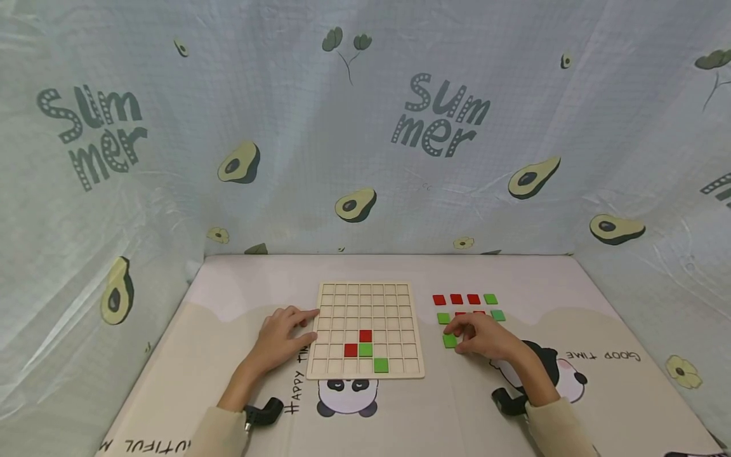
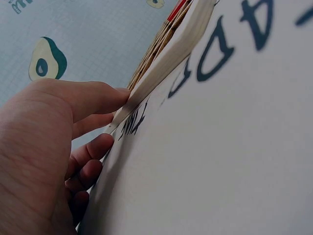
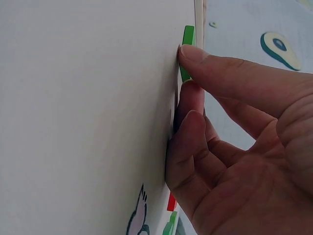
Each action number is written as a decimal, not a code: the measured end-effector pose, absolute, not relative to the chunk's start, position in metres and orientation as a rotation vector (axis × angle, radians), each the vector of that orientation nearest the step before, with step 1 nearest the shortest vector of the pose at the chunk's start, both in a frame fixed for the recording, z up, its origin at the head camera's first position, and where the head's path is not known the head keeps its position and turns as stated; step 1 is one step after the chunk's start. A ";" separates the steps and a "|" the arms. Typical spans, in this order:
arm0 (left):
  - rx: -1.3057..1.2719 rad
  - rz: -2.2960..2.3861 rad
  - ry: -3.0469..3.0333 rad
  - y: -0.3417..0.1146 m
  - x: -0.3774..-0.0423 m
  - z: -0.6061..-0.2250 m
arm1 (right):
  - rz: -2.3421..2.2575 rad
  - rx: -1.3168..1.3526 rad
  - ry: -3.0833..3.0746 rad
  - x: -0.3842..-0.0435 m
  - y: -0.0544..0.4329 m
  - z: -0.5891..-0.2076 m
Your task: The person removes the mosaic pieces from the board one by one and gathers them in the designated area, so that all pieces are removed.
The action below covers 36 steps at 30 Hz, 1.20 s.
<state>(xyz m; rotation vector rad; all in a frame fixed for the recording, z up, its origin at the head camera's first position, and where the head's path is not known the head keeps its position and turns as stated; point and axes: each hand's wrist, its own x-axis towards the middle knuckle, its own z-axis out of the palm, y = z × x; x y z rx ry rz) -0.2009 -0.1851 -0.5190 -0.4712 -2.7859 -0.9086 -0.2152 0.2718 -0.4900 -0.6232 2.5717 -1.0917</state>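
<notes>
A wooden grid board (image 1: 337,324) lies on the table with two red and two green square tiles in its lower cells. My left hand (image 1: 278,335) rests at its left edge, thumb and index fingertip touching the rim. In the left wrist view the thumb of the left hand (image 2: 44,132) meets the board's side (image 2: 168,61), the other fingers loosely bent. To the board's right, my right hand (image 1: 487,336) pinches a green tile (image 1: 449,341) between thumb and index finger. In the right wrist view the thumb partly covers that green tile (image 3: 189,36).
Beyond the right hand lie loose tiles in rows: a red tile (image 1: 439,299), more reds, a green tile (image 1: 490,299) and a bluish-green tile (image 1: 498,315). The hand partly hides the nearer row. A printed cloth (image 1: 445,412) covers the table; a patterned curtain (image 1: 297,114) stands behind and at both sides.
</notes>
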 end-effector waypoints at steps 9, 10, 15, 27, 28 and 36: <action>-0.468 -0.898 -2.790 -0.186 -0.201 -0.519 | -1.083 -0.609 2.583 -0.215 0.271 -0.490; -0.468 -0.895 -2.790 -0.186 -0.201 -0.519 | -1.082 -0.609 2.585 -0.215 0.271 -0.490; -0.471 -0.892 -2.783 -0.186 -0.200 -0.518 | -1.077 -0.613 2.589 -0.215 0.270 -0.491; -0.476 -0.889 -2.780 -0.187 -0.200 -0.520 | -1.049 -0.620 2.610 -0.216 0.268 -0.489; -0.477 -0.889 -2.780 -0.187 -0.200 -0.520 | -1.047 -0.620 2.611 -0.216 0.268 -0.489; -0.477 -0.903 -2.778 -0.186 -0.200 -0.519 | -1.045 -0.612 2.613 -0.216 0.269 -0.490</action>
